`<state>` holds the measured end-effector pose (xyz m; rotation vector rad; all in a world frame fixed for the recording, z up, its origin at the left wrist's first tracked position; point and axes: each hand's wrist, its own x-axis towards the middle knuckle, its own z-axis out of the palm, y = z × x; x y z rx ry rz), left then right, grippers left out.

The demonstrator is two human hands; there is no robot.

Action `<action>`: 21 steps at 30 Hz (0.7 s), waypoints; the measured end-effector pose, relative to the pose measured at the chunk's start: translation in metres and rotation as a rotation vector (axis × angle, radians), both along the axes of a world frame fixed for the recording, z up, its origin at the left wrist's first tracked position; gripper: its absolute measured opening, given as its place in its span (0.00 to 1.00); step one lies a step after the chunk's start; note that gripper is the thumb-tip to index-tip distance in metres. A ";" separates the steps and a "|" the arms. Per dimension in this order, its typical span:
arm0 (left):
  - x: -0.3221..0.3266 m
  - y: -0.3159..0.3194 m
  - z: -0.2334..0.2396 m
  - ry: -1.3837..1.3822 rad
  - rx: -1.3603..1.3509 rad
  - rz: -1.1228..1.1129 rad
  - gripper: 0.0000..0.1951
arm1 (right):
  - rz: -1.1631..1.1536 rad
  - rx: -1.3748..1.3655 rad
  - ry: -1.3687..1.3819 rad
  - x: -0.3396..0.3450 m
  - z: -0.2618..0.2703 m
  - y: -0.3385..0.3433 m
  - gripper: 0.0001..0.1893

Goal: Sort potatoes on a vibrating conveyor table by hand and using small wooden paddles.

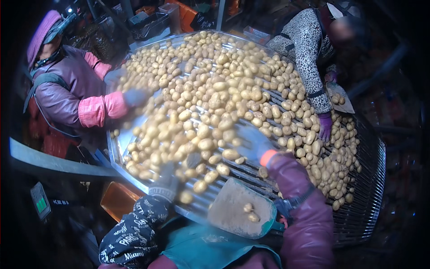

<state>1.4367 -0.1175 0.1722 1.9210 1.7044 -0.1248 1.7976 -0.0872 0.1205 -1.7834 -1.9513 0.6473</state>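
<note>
Many potatoes [205, 131] lie heaped across a slatted metal sorting table [366, 201]. My left hand [166, 181], in a dark knitted glove, is at the table's near edge beside the potatoes; blur hides its fingers. Over the slats, my right hand [253, 139] in a blue-grey glove reaches against the potatoes, also blurred. It is not clear whether either hand holds one. Below my right forearm, a teal-handled scoop [228, 205] with a dusty, flat pan rests at the near edge, bearing two small potatoes [252, 215]. A dark lump [194, 160] sits among the potatoes near my left hand.
A co-worker [67, 84] stands at the left with both gloved hands at the potatoes. Another co-worker [305, 47] bends over the right side, near a second scoop [341, 97] holding potatoes. An orange bin [121, 198] and a lit display [41, 200] are at lower left.
</note>
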 end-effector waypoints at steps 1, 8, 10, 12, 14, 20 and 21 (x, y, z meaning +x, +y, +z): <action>0.000 0.001 -0.002 0.005 -0.006 0.003 0.35 | -0.069 -0.045 -0.146 -0.007 -0.002 0.020 0.40; 0.000 0.005 -0.011 -0.040 0.003 -0.002 0.35 | -0.013 -0.254 -0.211 -0.158 0.004 0.099 0.52; -0.001 0.002 -0.013 -0.001 -0.070 0.054 0.35 | 0.104 -0.137 -0.225 -0.190 0.004 0.085 0.52; -0.003 0.000 -0.017 0.014 -0.054 0.038 0.35 | 0.211 -0.084 -0.060 -0.207 0.005 0.073 0.48; -0.004 0.000 -0.022 0.035 -0.053 0.025 0.35 | 0.355 -0.021 0.163 -0.196 0.007 0.061 0.45; -0.008 0.005 -0.032 0.060 -0.042 0.006 0.35 | -0.167 0.229 -0.131 -0.016 0.022 0.086 0.29; -0.009 0.005 -0.032 0.062 -0.042 0.005 0.35 | -0.304 0.208 -0.110 0.029 0.024 0.079 0.28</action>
